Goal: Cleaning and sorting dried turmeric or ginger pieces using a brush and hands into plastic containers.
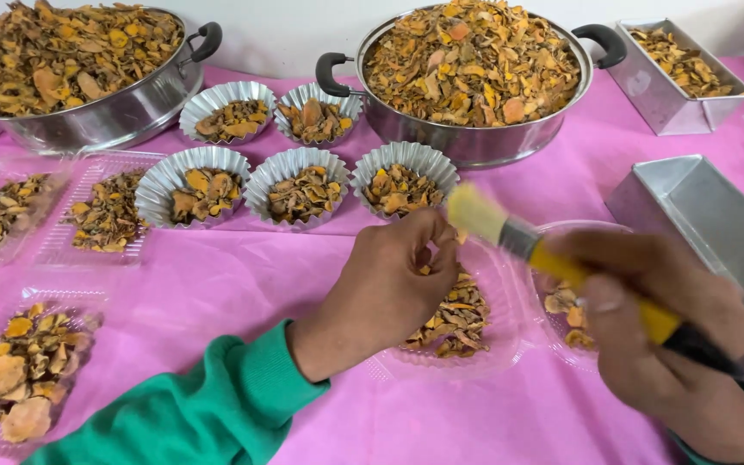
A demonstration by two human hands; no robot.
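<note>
We pinched a dried slice (430, 258) in our left hand (389, 288); our right hand (665, 344) gripped the brush (561, 263), ready for dusting.

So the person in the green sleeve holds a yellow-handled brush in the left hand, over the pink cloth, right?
Not quite: the head view shows the yellow-handled brush with pale bristles in the right hand. The left hand, in the green sleeve, pinches dried pieces over the pink cloth.
</note>
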